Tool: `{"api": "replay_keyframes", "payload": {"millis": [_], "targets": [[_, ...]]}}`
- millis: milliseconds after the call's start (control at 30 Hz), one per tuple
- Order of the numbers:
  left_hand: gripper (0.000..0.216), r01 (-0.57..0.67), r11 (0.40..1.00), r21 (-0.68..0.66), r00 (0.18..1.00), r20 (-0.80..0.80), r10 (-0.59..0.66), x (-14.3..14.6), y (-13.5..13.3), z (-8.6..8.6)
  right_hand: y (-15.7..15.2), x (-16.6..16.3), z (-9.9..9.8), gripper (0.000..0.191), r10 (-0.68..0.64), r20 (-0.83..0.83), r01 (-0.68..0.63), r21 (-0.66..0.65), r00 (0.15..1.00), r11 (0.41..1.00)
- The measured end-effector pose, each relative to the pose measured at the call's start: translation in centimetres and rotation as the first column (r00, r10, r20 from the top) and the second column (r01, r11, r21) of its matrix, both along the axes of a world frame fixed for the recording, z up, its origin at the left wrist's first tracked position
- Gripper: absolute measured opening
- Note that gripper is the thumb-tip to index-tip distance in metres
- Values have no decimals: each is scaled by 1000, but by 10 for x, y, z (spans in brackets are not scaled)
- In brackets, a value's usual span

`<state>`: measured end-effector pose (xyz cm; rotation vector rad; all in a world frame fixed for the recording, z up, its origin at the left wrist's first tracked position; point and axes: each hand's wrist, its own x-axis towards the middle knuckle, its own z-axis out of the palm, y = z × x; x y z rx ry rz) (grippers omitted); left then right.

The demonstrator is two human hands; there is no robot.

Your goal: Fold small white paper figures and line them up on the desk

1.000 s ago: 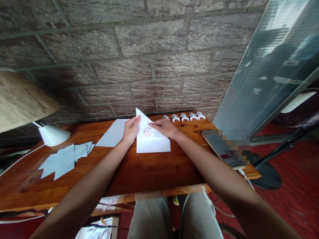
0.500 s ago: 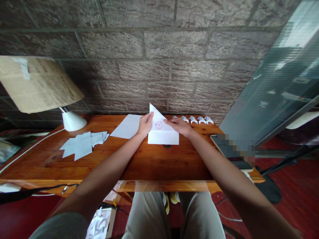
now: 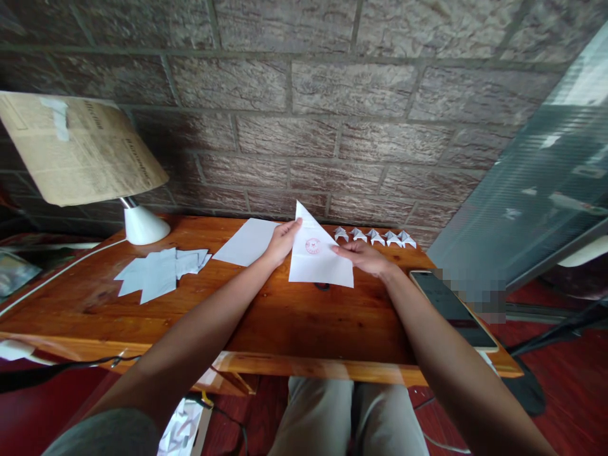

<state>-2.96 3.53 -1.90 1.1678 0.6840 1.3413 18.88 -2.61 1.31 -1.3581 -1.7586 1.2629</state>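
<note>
A: At the table [image 3: 308, 323] centre, toward 12 o'clock: folded sheet [image 3: 320, 259], tip raised. Left hand [image 3: 281, 244] pinches its 9 o'clock edge, right hand [image 3: 363, 256] pinches at 3.
B: Risk?
A: If either pinch loosens, layers probably slip and the crease goes skewed.

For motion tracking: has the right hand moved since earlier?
Yes: the right hand slid rightward from the red stamp, along the row of folded paper figures.
</note>
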Motion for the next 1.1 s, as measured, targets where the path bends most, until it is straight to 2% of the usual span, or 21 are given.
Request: {"api": "replay_keyframes", "payload": {"millis": [133,267,433,600,733,867,1000,1100], "targets": [[44,110,989,-100,994,33,-107,0,0,0,-1,10,0,48,19,2,-19,-4,1000,1000],[43,121,986,-112,992,45,-117,-1,0,-1,0,13,1,48,33,38,-34,22,999,999],[43,47,999,-26,999,8,-47,2,-1,-2,2,10,5,47,24,40,-26,34,999,999],[43,-46,997,64,999,-4,47,2,0,-2,6,9,5,44,26,-51,-25,19,998,1000],[43,-144,986,89,988,-49,149,3,1,-3,11,13,0,43,35,-87,-34,13,996,999],[43,-219,962,164,970,-72,234,6,1,-2,13,16,-4,42,-12,-65,17,76,998,997],[43,-219,949,227,970,-56,238,7,-2,1,13,18,-6,44,-80,-110,95,137,991,986],[43,-210,948,241,971,-62,231,5,-3,2,13,19,-7,47,-65,-132,83,140,989,987]]}}
